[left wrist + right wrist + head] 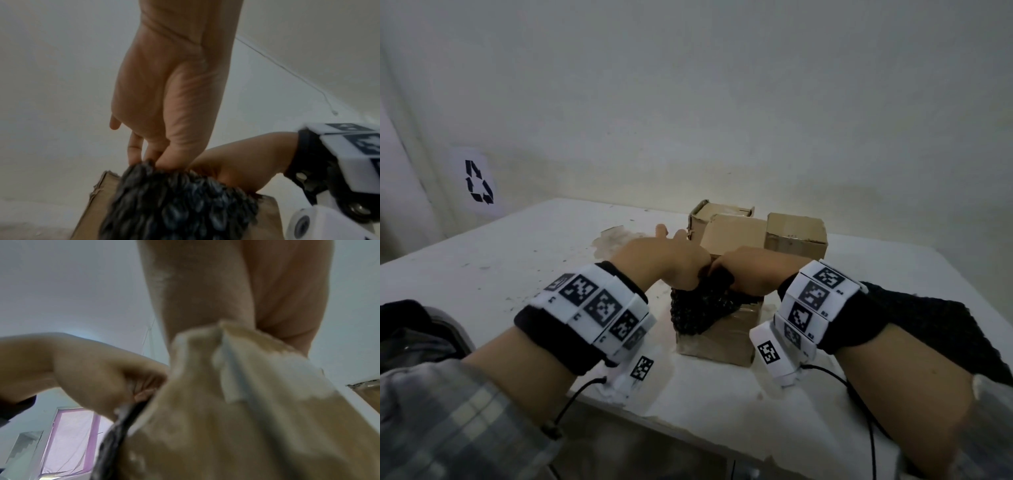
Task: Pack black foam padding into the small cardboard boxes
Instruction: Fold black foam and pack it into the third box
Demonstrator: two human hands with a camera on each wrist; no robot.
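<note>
A small cardboard box (719,335) stands at the table's middle with black foam padding (698,305) bulging out of its top and over its left side. Both hands meet above it. My left hand (671,263) pinches the foam's top edge with thumb and fingers, while two fingers stick out forward. My right hand (750,270) is curled into the foam beside it; its fingertips are hidden. The left wrist view shows the left hand's thumb and fingers (135,155) sunk into the knobbly foam (179,206). The right wrist view is filled by the blurred box (246,410).
Three more cardboard boxes (796,236) stand close behind, against the wall. Another black foam piece (928,318) lies under my right forearm at the table's right. A recycling sign (477,181) hangs on the left wall. The white table (517,260) is stained.
</note>
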